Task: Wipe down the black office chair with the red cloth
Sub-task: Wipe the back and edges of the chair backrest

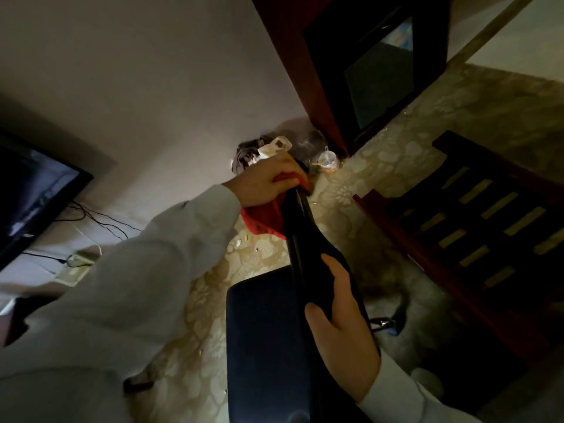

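Observation:
The black office chair's backrest [305, 236] runs edge-on up the middle of the view, with its dark seat [265, 340] below and to the left. My left hand [268, 181] is closed around the red cloth [265, 219], pressing it against the far end of the backrest's top edge. The cloth hangs down on the left side of the backrest. My right hand [338, 309] grips the near part of the backrest edge, thumb on the left face, fingers wrapped behind.
A patterned floor [366, 184] lies under the chair. A dark wooden slatted frame [476, 221] stands to the right, a red-brown cabinet [329, 56] at the back, clutter [274, 151] in the corner, and a dark screen [27, 190] with cables at left.

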### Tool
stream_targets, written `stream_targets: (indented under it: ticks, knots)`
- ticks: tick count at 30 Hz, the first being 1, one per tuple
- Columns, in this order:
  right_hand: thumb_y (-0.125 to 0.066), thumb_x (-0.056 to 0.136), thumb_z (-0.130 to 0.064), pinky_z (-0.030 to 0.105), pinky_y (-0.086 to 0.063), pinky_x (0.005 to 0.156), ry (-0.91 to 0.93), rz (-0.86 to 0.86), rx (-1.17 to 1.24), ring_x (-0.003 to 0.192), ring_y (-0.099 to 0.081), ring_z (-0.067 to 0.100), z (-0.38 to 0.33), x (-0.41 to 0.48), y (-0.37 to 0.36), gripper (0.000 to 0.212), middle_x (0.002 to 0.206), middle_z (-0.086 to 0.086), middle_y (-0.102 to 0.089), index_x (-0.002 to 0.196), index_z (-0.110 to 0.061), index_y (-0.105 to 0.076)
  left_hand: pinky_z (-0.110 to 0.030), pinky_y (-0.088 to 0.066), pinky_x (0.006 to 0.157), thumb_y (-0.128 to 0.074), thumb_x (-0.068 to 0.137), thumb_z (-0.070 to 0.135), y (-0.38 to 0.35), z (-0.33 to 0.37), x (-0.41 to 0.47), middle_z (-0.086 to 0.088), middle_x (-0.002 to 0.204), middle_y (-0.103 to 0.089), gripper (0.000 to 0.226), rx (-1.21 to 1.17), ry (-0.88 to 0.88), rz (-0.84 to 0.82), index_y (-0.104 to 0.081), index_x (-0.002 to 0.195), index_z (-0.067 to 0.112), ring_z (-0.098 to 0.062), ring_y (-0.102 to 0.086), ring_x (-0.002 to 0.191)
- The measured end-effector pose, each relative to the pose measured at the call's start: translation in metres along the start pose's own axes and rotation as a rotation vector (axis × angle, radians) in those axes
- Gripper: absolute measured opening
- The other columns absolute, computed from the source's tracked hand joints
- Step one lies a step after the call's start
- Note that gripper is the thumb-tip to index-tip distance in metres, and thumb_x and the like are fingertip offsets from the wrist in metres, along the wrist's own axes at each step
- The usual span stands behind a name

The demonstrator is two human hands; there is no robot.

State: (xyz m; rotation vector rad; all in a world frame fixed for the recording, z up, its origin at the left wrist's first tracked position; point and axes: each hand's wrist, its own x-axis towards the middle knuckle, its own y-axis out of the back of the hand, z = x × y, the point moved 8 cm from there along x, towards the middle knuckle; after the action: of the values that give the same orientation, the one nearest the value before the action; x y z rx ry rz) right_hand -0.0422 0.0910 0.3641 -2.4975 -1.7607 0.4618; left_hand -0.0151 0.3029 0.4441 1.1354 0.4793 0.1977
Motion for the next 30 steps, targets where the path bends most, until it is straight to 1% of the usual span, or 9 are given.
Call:
stream_targets:
  ticks: [4,6,9,11,14,16,20,26,30]
  knots:
    - [-0.044,0.072,-0.036,0.043,-0.041,0.102,0.025,0.002,-0.010,0.125,-0.045,0.012,-0.005,0.001,0.000,0.070,0.133,-0.008,-0.047,0.139,-0.039,-0.027,-0.013,-0.038,0.097,-0.052,0.092,0.016,-0.011,0.039,-0.022,-0.004,0.114,-0.057,0.021,-0.116,-0.080,-0.199,-0.065,0.106,0.022,-0.008,-0.054,0.109]
    - [-0.043,0.071,-0.036,0.042,-0.040,0.103,0.029,-0.001,-0.010,0.127,-0.044,0.011,-0.006,0.002,0.000,0.069,0.134,-0.010,-0.046,0.138,-0.041,-0.026,-0.009,-0.037,0.093,-0.053,0.091,0.015,-0.003,0.050,-0.026,-0.003,0.114,-0.059,0.021,-0.143,-0.080,-0.273,-0.064,0.108,0.021,-0.002,-0.055,0.107]
    - [-0.041,0.070,-0.040,0.043,-0.043,0.101,0.029,-0.004,-0.021,0.124,-0.047,0.014,-0.004,0.003,-0.001,0.068,0.133,-0.009,-0.046,0.136,-0.045,-0.023,-0.001,-0.034,0.086,-0.053,0.094,0.009,0.034,0.037,-0.012,0.012,0.108,-0.057,0.023,-0.067,-0.026,-0.100,-0.062,0.111,0.021,0.014,-0.052,0.099]
    - [-0.040,0.070,-0.041,0.044,-0.044,0.099,0.021,-0.010,-0.026,0.122,-0.048,0.016,-0.004,0.002,-0.002,0.068,0.133,-0.008,-0.046,0.136,-0.047,-0.022,-0.013,-0.035,0.092,-0.052,0.095,0.015,0.055,0.007,0.006,0.003,0.111,-0.057,0.023,0.102,0.058,0.046,-0.062,0.113,0.025,0.001,-0.051,0.104]
    - [-0.043,0.075,-0.033,0.039,-0.035,0.108,0.026,-0.017,-0.050,0.132,-0.035,0.005,-0.009,0.000,-0.001,0.069,0.142,-0.014,-0.036,0.140,-0.042,-0.021,-0.034,-0.035,0.099,-0.049,0.097,0.022,0.060,-0.039,0.034,-0.011,0.122,-0.053,0.028,0.314,0.216,0.065,-0.061,0.122,0.020,-0.025,-0.048,0.115]
    - [-0.043,0.075,-0.026,0.035,-0.032,0.111,0.026,-0.015,-0.064,0.134,-0.030,0.001,-0.012,0.000,-0.001,0.072,0.144,-0.015,-0.033,0.143,-0.036,-0.021,-0.029,-0.034,0.097,-0.048,0.097,0.023,0.049,-0.052,0.049,-0.010,0.123,-0.053,0.027,0.312,0.287,0.003,-0.062,0.120,0.019,-0.024,-0.048,0.115]
    - [-0.043,0.073,-0.024,0.035,-0.034,0.110,0.019,0.010,-0.062,0.132,-0.032,0.000,-0.012,-0.001,0.002,0.074,0.142,-0.015,-0.036,0.143,-0.035,-0.023,-0.008,-0.025,0.079,-0.048,0.097,0.017,0.023,-0.045,0.061,-0.005,0.117,-0.059,0.024,0.256,0.265,-0.114,-0.067,0.111,0.010,-0.011,-0.049,0.103]
    - [-0.044,0.076,-0.025,0.033,-0.037,0.108,-0.002,0.015,-0.015,0.129,-0.036,-0.002,-0.012,-0.003,0.001,0.064,0.139,-0.017,-0.039,0.131,-0.049,-0.024,-0.014,-0.030,0.082,-0.048,0.097,0.016,0.021,-0.031,0.052,0.001,0.108,-0.058,0.023,0.272,0.160,-0.160,-0.069,0.106,0.011,-0.006,-0.045,0.095]
    - [-0.045,0.073,-0.036,0.042,-0.044,0.101,-0.011,0.018,0.024,0.123,-0.047,0.014,-0.007,-0.001,0.001,0.067,0.135,-0.007,-0.046,0.138,-0.039,-0.030,-0.018,-0.032,0.088,-0.050,0.096,0.021,0.015,-0.010,0.037,0.003,0.109,-0.063,0.021,0.249,0.093,-0.167,-0.070,0.104,0.020,-0.010,-0.053,0.101]
